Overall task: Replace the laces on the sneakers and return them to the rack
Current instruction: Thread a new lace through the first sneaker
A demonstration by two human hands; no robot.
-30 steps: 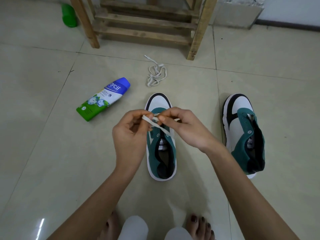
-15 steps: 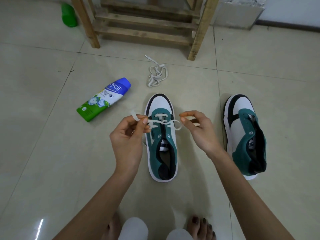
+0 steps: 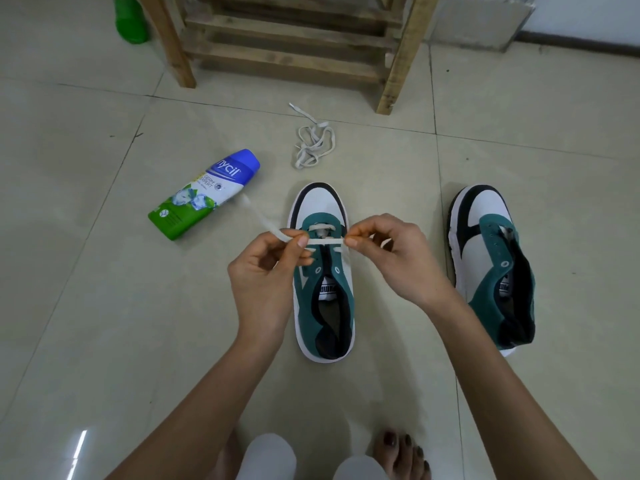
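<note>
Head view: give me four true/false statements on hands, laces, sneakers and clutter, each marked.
1. Both the left hand and the right hand pinch the flat white lace above the middle green-and-white sneaker. True.
2. The second green-and-white sneaker, on the right, is fully laced. False: its visible eyelets are empty.
3. A loose bundle of white lace lies on the tiled floor between the middle sneaker and the wooden rack. True.
4. The blue-capped green-and-white bottle stands upright. False: it lies on its side.
</note>
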